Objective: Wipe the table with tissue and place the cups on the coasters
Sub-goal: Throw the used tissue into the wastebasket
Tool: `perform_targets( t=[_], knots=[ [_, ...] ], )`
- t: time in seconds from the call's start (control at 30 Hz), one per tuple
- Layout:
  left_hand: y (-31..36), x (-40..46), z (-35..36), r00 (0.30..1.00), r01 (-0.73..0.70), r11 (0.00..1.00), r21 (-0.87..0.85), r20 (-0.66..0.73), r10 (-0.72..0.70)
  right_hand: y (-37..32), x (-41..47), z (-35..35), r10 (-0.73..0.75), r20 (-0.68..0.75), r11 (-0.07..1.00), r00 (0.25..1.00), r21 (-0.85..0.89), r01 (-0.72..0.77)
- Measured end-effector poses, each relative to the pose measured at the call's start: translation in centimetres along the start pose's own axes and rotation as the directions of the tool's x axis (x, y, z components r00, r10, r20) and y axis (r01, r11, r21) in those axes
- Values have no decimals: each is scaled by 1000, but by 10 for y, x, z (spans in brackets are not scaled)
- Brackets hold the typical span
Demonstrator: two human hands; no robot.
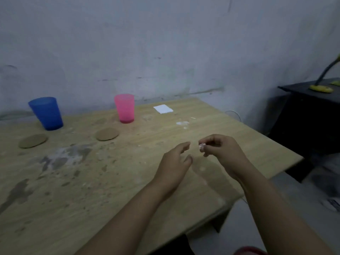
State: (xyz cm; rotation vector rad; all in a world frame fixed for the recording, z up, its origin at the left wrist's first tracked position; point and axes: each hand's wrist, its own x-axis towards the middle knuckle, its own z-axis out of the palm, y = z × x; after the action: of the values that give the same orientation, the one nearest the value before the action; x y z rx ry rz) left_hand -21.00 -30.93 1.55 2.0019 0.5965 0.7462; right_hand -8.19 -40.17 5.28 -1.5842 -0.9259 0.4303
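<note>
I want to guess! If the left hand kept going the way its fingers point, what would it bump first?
Probably the right hand, which pinches a tissue scrap just ahead of the left hand. Depth is unclear; missing that, it would likely meet bare table.

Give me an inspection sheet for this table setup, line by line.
Surface: wooden table, stained and dusty, white smear.
Job's things: blue cup and pink cup upright, off both coasters; folded tissue at back.
Clutter: small white scrap.
Grippers: right hand pinches the scrap; left hand empty, fingers relaxed.
Cables: thin wire behind table.
Surroundings: dark side table with yellow lamp.
</note>
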Motion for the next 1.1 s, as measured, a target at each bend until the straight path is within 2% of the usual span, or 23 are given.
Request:
perform_targets(
  t=[0.13, 0.23, 0.33, 0.5, 0.6, 0.73, 0.8, 0.93, 1.03, 1.1],
  knots=[
    [46, -19, 64, 994, -52, 991, -125, 85, 62, 15, -55, -75, 80, -157, 960, 984, 279, -33],
    [74, -40, 116, 960, -156, 976, -151, 208, 185, 37, -101, -127, 97, -214, 929, 972, 369, -11],
    [84, -58, 166, 915, -181, 965, -191, 326, 236, 70, -140, -163, 187, -281, 892, 941, 451, -43],
    [63, -81, 251, 838, -61, 987, -148, 530, 132, 140, -193, -196, 385, -400, 836, 832, 533, -130],
    [28, -90, 292, 783, -2, 999, -41, 622, 27, 190, -218, -200, 541, -420, 800, 729, 524, -291],
    [-26, -100, 329, 679, 33, 990, 140, 723, -126, 255, -236, -192, 704, -444, 708, 554, 382, -594],
    [-49, -102, 342, 641, 39, 974, 222, 742, -195, 283, -239, -187, 729, -452, 659, 514, 260, -706],
    [-80, -107, 357, 567, 56, 935, 351, 760, -319, 326, -242, -181, 746, -419, 566, 519, -12, -824],
    [-95, -109, 360, 509, 47, 917, 397, 780, -364, 344, -244, -178, 756, -364, 513, 544, -187, -838],
    [-100, -111, 361, 497, 45, 912, 409, 782, -375, 348, -245, -177, 759, -338, 496, 557, -254, -830]
  ],
)
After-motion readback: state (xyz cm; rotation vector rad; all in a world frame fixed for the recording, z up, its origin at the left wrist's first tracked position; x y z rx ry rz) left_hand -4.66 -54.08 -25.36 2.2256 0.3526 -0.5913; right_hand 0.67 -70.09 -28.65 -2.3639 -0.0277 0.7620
